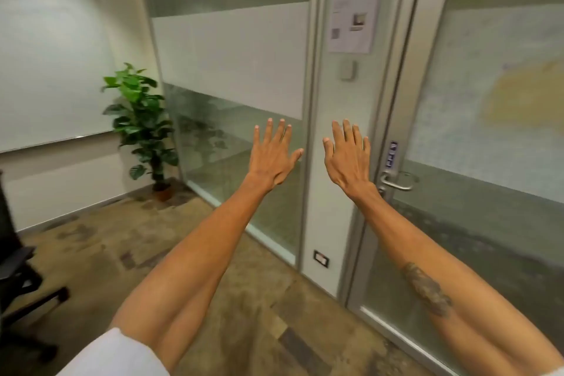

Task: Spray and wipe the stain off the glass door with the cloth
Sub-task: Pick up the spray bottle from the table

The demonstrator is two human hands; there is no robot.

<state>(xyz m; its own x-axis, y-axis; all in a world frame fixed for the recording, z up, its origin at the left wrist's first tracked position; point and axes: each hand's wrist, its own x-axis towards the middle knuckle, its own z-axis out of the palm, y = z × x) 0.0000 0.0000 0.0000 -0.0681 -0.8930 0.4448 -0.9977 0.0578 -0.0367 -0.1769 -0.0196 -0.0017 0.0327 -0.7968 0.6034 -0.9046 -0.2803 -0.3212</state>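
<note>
A potted plant (139,119) with broad green leaves stands in the corner of the room, on the floor (183,253), which has mottled brown and grey patches. Left of the plant, a large whiteboard (52,70) hangs on the wall. A black office chair (21,265) shows partly at the left edge. A sheet of paper (354,12) with small pictures is fixed to a pale post, with a small grey switch box (348,70) below it and a dark wall socket (321,258) near the floor.

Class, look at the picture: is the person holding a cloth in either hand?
No: the left hand and right hand are both empty, fingers spread flat, stretched out toward the glass door.
</note>
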